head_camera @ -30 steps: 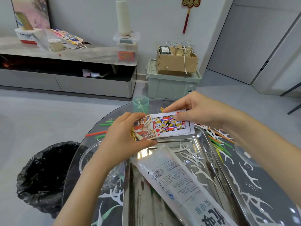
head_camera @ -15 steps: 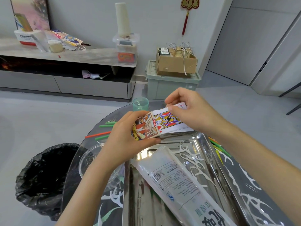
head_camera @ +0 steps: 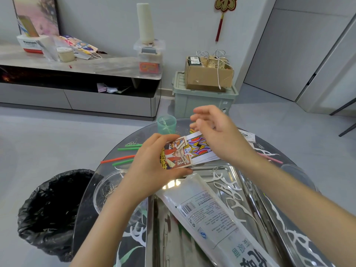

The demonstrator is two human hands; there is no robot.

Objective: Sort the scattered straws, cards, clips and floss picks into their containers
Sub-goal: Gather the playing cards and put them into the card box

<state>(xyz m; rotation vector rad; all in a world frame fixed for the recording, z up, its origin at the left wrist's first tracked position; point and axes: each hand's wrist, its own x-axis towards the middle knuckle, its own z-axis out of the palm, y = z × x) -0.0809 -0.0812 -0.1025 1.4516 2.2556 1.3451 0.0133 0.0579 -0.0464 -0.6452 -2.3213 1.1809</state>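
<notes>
Centre frame, the right hand (head_camera: 215, 132) has let go of the cards (head_camera: 200, 146) and lifted, fingers loose. The left hand (head_camera: 152, 170) still grips the card box (head_camera: 176, 156), with the cards half in. The straws (head_camera: 128, 149) on the left are still unsorted.

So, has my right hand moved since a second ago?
Yes. The right hand has released the cards and opened, lifting slightly toward the green storage box beyond the table.
</notes>
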